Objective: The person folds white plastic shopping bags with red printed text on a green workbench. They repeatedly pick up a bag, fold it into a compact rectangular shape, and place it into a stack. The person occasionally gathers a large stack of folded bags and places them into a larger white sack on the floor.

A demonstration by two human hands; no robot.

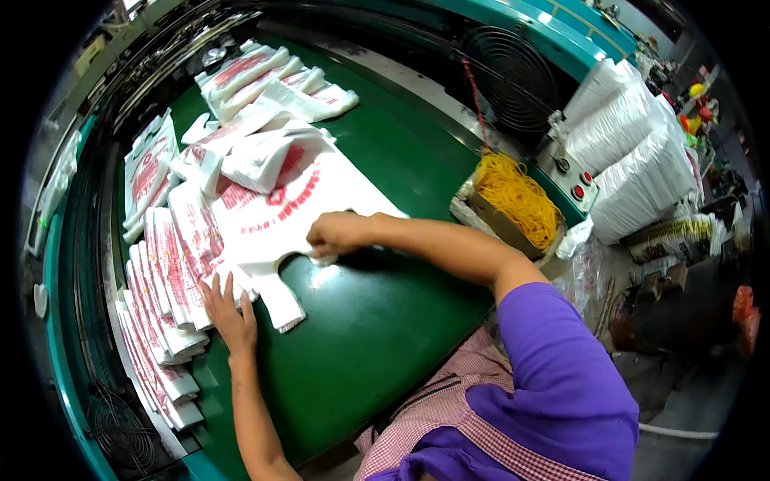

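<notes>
A white plastic carrier bag (333,176) with red print lies spread flat on the green work surface (361,345) in front of me. My right hand (341,233) is closed on the bag's near edge, by one of its handles. The fingertips there are partly hidden. My left hand (230,317) lies with its fingers apart over the bag's other handle side, touching the plastic. Right beside it, folded bags (156,321) with red print are laid in an overlapping row along the left edge.
More bags (249,76) lie heaped at the far end. At the right stand a box of yellow rubber bands (517,196), a control box with red buttons (579,184) and tall white bundles (634,152). Teal machine frames (553,32) border the surface.
</notes>
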